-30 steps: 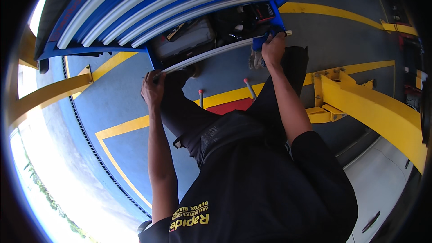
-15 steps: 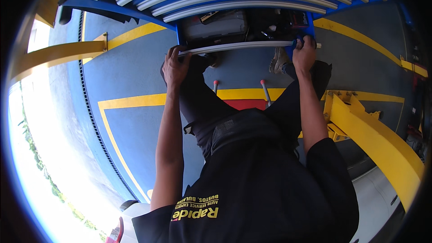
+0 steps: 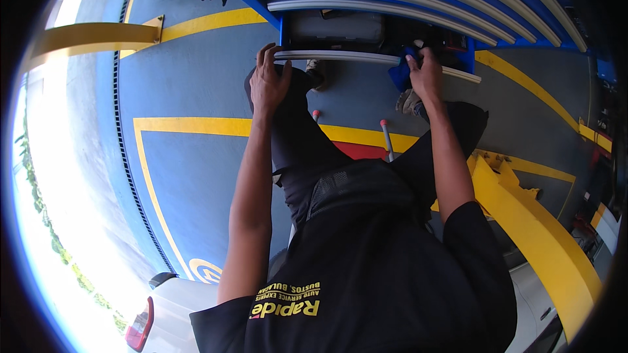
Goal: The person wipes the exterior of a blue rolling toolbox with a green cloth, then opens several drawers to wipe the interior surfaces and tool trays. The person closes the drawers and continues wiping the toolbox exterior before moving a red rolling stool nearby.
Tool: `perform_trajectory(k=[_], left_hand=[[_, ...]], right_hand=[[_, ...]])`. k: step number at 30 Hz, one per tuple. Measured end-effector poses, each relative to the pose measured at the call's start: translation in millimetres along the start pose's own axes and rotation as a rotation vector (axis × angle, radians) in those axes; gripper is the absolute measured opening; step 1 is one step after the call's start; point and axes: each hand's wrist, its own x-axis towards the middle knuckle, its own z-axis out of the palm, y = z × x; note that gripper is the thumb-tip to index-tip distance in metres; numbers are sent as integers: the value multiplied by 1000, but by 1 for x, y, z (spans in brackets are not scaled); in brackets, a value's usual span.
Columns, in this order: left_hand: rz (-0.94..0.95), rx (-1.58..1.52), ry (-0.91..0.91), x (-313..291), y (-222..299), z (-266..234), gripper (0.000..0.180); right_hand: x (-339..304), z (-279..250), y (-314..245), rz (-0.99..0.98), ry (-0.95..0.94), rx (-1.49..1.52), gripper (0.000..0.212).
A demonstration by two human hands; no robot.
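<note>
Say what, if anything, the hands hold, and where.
Right hand: blue cloth, near its upper end. Left hand: at the left end of the drawer rail, grip unclear.

Qty: 1 open drwr, 1 blue cloth, 2 boots (& 2 grey rods).

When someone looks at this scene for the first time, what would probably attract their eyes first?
Probably the bright blue tool cabinet with pale curved trims across the top, with its open drawer facing the person. Next, perhaps, the thick yellow steel beam slanting toward the lower right. The blue cloth at the right grip also stands out.
</note>
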Motion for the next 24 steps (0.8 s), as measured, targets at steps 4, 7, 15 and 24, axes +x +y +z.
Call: perform_trajectory(k=[4,7,15,24], left_hand=[[-47,-43,-37,7,8,-1,46],[19,-45,-2,10,11,-2,43],[-94,-68,-44,6,9,-8,36],[-104,-4,-41,3,1,-7,37]], right_hand=[[10,-4,32,78,110,-55,42],[8,-3,20,21,106,-181,41],[3,-17,15,-66,-46,-201,34],[-32,-19,16,31,-55,-120,36]])
